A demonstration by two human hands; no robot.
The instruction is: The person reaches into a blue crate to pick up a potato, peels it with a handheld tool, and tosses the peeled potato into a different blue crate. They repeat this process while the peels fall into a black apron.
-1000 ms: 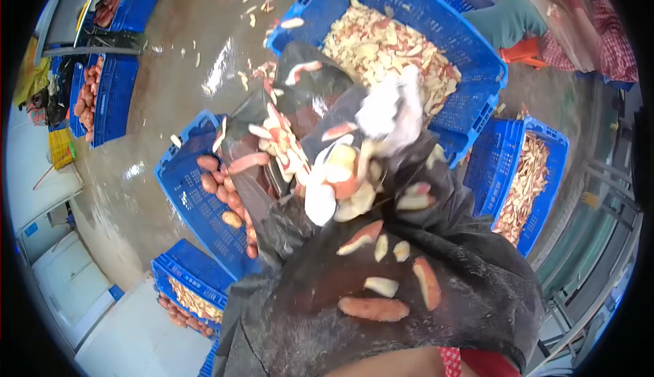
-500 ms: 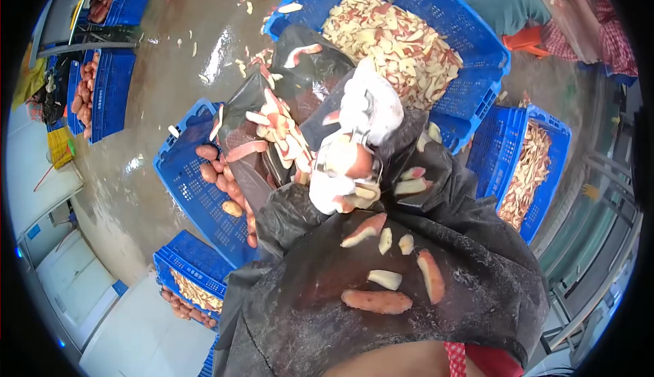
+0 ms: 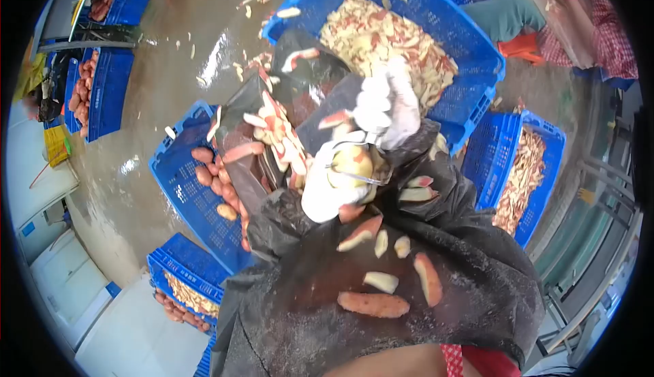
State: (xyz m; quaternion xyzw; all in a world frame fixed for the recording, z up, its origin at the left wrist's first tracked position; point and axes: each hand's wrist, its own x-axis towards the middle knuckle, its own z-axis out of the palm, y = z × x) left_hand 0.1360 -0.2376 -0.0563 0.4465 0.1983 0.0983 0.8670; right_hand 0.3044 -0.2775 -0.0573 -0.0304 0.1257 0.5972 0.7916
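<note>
My left hand [image 3: 323, 190], in a white glove, is closed around a potato [image 3: 354, 164] whose upper side shows mostly pale flesh. Just above it, my right hand [image 3: 387, 108], also white-gloved, has its fingers curled on a peeler. The peeler's metal part [image 3: 360, 177] crosses the potato; its handle is hidden in the glove. Both hands are over the dark apron [image 3: 306, 309] on my lap. Long peels [image 3: 373, 304] with red skin lie on the apron, and a heap of peels [image 3: 281, 135] rests on its folds left of the hands.
A large blue crate [image 3: 477, 70] of peels stands ahead. To the left, another blue crate [image 3: 180, 176] holds red potatoes. A blue crate [image 3: 487, 155] with peels stands right. Scattered scraps lie on the wet floor [image 3: 170, 70]. Another person's sleeve [image 3: 507, 14] shows at upper right.
The potato has turned, from red skin facing up to mostly pale flesh. My right hand has shifted slightly up and right. The whole view has moved a little.
</note>
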